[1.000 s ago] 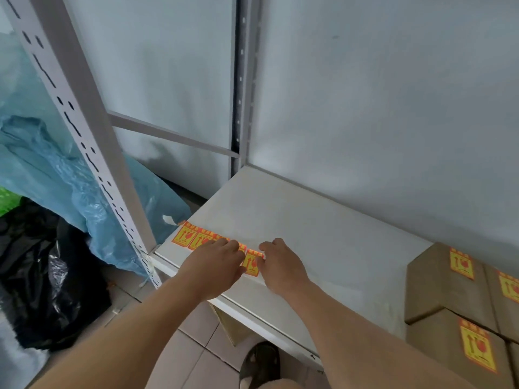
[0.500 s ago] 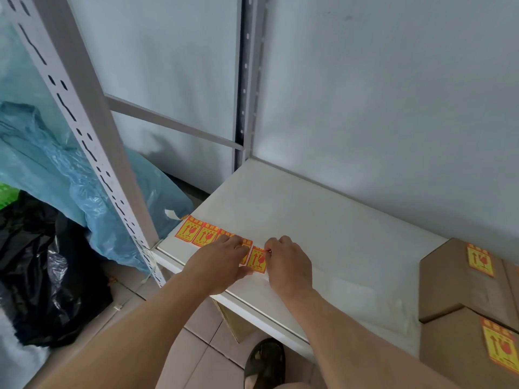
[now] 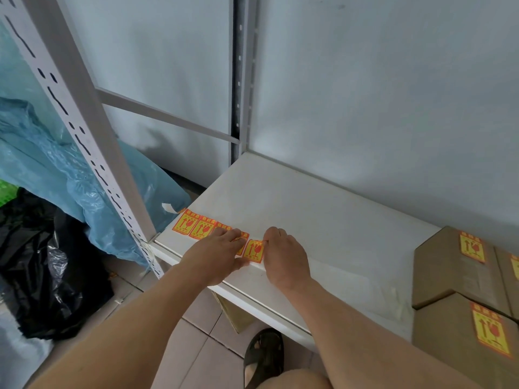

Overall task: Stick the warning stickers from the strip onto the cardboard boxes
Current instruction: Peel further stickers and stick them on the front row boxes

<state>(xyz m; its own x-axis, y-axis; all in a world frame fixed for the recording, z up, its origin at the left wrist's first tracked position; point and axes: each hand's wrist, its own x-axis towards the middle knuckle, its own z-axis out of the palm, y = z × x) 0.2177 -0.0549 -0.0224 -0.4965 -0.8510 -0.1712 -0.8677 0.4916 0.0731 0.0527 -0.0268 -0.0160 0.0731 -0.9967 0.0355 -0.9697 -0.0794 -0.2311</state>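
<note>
A strip of orange-and-yellow warning stickers (image 3: 193, 225) lies along the front left edge of the white shelf (image 3: 309, 209). My left hand (image 3: 216, 256) rests flat on the strip, its fingers pressing it down. My right hand (image 3: 283, 259) pinches the top corner of the end sticker (image 3: 254, 250) between thumb and fingertip. Brown cardboard boxes (image 3: 449, 270) stand on the shelf at the right, each with a warning sticker (image 3: 472, 246) on it; a lower box (image 3: 446, 335) carries another sticker (image 3: 490, 331).
A white perforated rack post (image 3: 84, 130) rises at the left. Blue plastic sheeting (image 3: 50, 164) and a black bag (image 3: 50, 265) lie on the floor beyond it. A sandalled foot (image 3: 264, 357) stands on the tiles under the shelf edge.
The end sticker now shows clear of the strip between my hands, with my right fingertips moved onto its top corner. The view has shifted slightly left, pushing the boxes toward the frame's edge.
</note>
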